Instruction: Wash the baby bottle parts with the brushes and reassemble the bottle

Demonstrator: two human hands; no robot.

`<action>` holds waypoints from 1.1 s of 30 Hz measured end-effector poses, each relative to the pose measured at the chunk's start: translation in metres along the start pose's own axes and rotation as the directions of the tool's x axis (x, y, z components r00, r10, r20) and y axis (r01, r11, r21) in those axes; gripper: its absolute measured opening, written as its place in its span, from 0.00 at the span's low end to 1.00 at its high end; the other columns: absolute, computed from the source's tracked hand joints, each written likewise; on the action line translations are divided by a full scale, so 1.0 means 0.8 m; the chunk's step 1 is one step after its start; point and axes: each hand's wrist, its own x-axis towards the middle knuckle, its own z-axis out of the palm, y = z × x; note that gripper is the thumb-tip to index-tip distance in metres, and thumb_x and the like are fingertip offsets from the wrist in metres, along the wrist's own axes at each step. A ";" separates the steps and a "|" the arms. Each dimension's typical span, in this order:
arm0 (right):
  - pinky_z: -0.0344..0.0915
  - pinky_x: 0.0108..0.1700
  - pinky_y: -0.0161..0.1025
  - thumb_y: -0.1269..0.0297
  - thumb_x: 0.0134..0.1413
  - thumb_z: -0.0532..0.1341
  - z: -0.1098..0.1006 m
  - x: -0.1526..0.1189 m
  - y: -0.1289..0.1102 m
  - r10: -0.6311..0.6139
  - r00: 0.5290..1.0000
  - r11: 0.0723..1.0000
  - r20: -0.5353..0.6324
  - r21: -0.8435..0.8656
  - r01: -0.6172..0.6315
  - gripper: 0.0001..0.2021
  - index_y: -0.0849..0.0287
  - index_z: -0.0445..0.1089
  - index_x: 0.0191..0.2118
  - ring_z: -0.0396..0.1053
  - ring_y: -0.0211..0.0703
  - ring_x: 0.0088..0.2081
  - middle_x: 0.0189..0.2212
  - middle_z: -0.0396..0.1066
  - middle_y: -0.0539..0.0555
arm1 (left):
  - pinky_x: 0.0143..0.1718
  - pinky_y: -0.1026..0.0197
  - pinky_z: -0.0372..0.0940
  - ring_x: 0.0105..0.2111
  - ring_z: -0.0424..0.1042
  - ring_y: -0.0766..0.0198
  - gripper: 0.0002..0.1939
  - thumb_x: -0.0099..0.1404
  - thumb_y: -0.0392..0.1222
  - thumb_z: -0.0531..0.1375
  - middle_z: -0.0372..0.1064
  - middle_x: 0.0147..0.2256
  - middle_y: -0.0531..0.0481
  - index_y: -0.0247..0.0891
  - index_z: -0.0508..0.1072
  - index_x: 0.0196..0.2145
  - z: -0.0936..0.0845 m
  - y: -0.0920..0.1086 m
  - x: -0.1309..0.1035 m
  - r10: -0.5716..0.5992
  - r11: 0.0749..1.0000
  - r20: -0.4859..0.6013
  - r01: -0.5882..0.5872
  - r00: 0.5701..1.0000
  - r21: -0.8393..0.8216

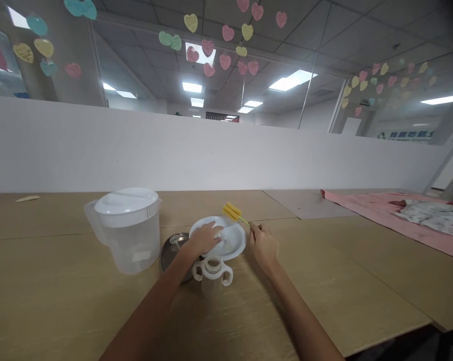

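Note:
My right hand (264,245) is closed around the handle of a bottle brush with a yellow sponge head (232,211) and a green stem. The brush head points up and left, beyond the far rim of a white dish (238,245). Over that dish reaches my left hand (204,237), fingers stretched out and apart. Small clear or whitish pieces lie by its fingertips, too faint to name. In front of the dish stands a baby bottle (212,281) with two handles and an uncapped top. My left forearm partly covers a round metal lid or tray (169,253) beside it.
A large lidded plastic pitcher (134,230) stands to the left. Far left lies a thin pale flat piece (27,198). On the right, a pink cloth (361,205) carries a patterned garment (429,215). A white partition (211,155) runs behind the wooden table (324,281).

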 end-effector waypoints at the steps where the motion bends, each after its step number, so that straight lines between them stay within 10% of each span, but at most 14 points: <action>1: 0.45 0.25 0.34 0.67 0.58 0.51 0.001 0.000 0.001 -0.004 1.000 1.000 -0.003 0.001 0.004 0.15 0.54 0.71 0.46 0.64 0.39 0.31 0.31 0.69 0.55 | 0.51 0.53 0.55 0.49 0.64 0.50 0.07 0.52 0.40 0.61 0.67 0.47 0.43 0.42 0.72 0.32 0.005 0.002 0.000 0.019 0.999 0.034 -0.021 0.999 0.044; 11: 0.42 0.26 0.35 0.67 0.55 0.54 -0.013 -0.001 -0.011 0.053 0.997 0.997 0.048 0.060 -0.056 0.13 0.54 0.74 0.40 0.63 0.38 0.30 0.29 0.71 0.54 | 0.47 0.55 0.57 0.47 0.65 0.49 0.25 0.54 0.50 0.61 0.67 0.45 0.39 0.39 0.65 0.47 0.016 0.001 0.001 0.000 0.937 0.015 -0.005 1.000 0.349; 18: 0.42 0.26 0.35 0.65 0.55 0.52 -0.024 0.000 -0.015 0.138 0.978 0.987 0.155 0.064 -0.150 0.14 0.53 0.74 0.40 0.64 0.36 0.30 0.31 0.72 0.52 | 0.46 0.56 0.59 0.45 0.67 0.53 0.18 0.54 0.42 0.60 0.70 0.41 0.43 0.37 0.68 0.43 0.021 -0.007 0.006 -0.028 0.911 0.036 0.010 0.999 0.412; 27: 0.42 0.26 0.34 0.64 0.53 0.52 -0.018 0.003 -0.005 0.153 0.983 0.976 0.106 0.139 -0.167 0.14 0.53 0.75 0.38 0.63 0.36 0.27 0.31 0.72 0.52 | 0.48 0.52 0.58 0.42 0.70 0.52 0.19 0.48 0.44 0.63 0.73 0.38 0.44 0.37 0.71 0.40 0.018 0.000 0.001 -0.034 0.924 -0.047 0.050 0.998 0.379; 33: 0.42 0.25 0.33 0.65 0.49 0.53 -0.012 0.007 0.016 0.156 0.986 0.971 -0.061 0.194 -0.141 0.12 0.60 0.74 0.28 0.58 0.33 0.22 0.22 0.70 0.51 | 0.45 0.62 0.63 0.44 0.69 0.59 0.21 0.54 0.42 0.60 0.70 0.45 0.46 0.37 0.69 0.46 -0.025 0.020 0.002 -0.025 0.983 -0.234 0.066 0.972 0.171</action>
